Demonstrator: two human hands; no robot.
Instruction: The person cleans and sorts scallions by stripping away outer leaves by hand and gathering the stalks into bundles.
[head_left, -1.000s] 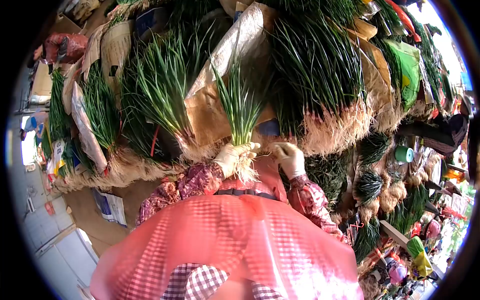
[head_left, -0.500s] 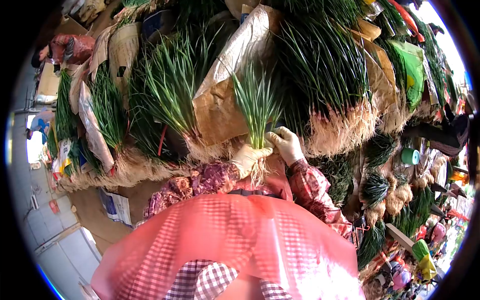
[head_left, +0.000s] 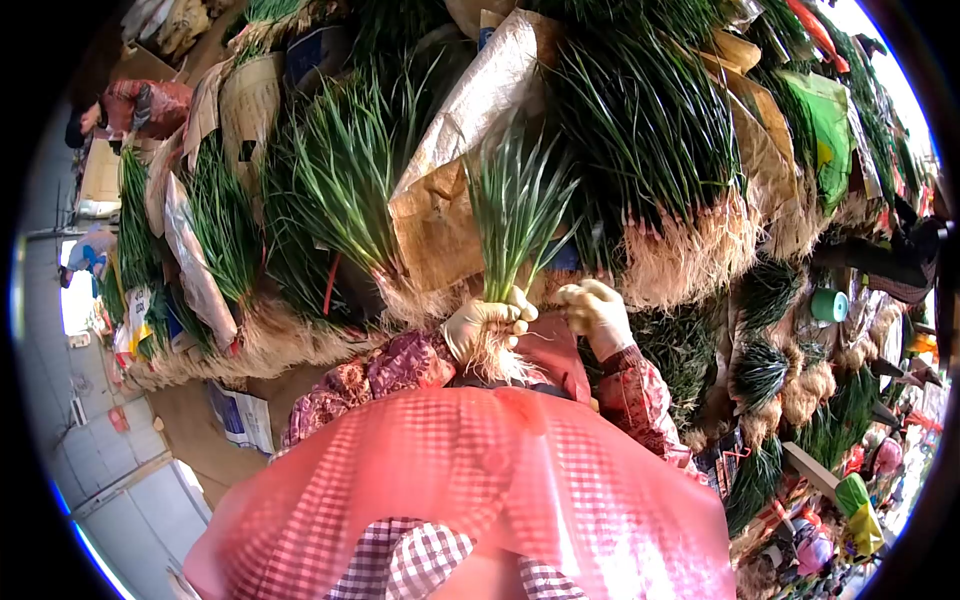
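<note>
My left hand [head_left: 487, 326], in a pale glove, is wrapped round a bunch of green plants [head_left: 515, 215] just above their pale roots. The leaves fan upward, and the roots hang below my fist. Just right of the bunch, my gloved right hand [head_left: 597, 312] is raised with its fingers curled together; whatever it may pinch is too small to make out. Behind the held bunch lies a brown and silver wrapper [head_left: 440, 218]. To the right is a big pile of the same plants [head_left: 650, 130] with thick pale roots [head_left: 690, 250].
More bunches [head_left: 345, 180] lie in a row to the left. A person in red [head_left: 150, 108] is at the far upper left. On the right are a dark-sleeved arm [head_left: 880, 270], a green cup [head_left: 829, 305] and smaller bunches [head_left: 760, 370]. A printed sack [head_left: 241, 415] lies lower left.
My right hand came to the bunch, then drew back to the right with its fingers still curled. My left hand keeps hold of the bunch, whose leaves now spread wider.
</note>
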